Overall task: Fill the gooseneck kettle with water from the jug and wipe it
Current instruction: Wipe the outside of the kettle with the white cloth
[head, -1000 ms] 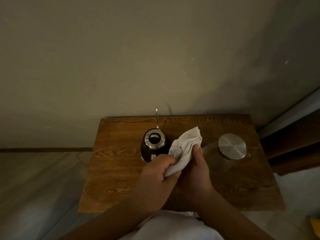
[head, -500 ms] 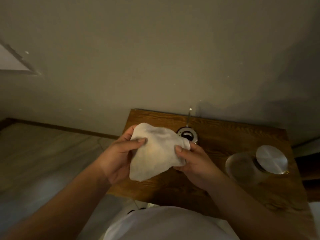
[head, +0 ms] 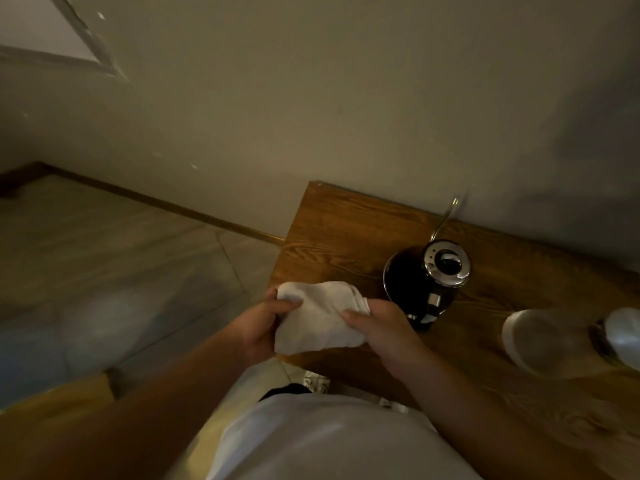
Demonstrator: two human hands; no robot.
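Both our hands hold a folded white cloth [head: 317, 315] over the near left corner of the table [head: 332, 233]. Our left hand [head: 261, 323] grips the cloth's left end, thumb curled over the top edge; our right hand [head: 384, 329] pinches the right end, thumb pressed on top. The cloth is off the table and apart from the kettle [head: 427, 282], which stands upright just beyond our right hand, dark-bodied with a shiny lid, its thin spout [head: 446, 216] pointing toward the wall [head: 346, 98]. The jug [head: 543, 341] stands at the right edge of the view, well apart from the kettle, its metal lid [head: 623, 336] on; it is blurred. Below our arms we see a white shirt [head: 329, 445].
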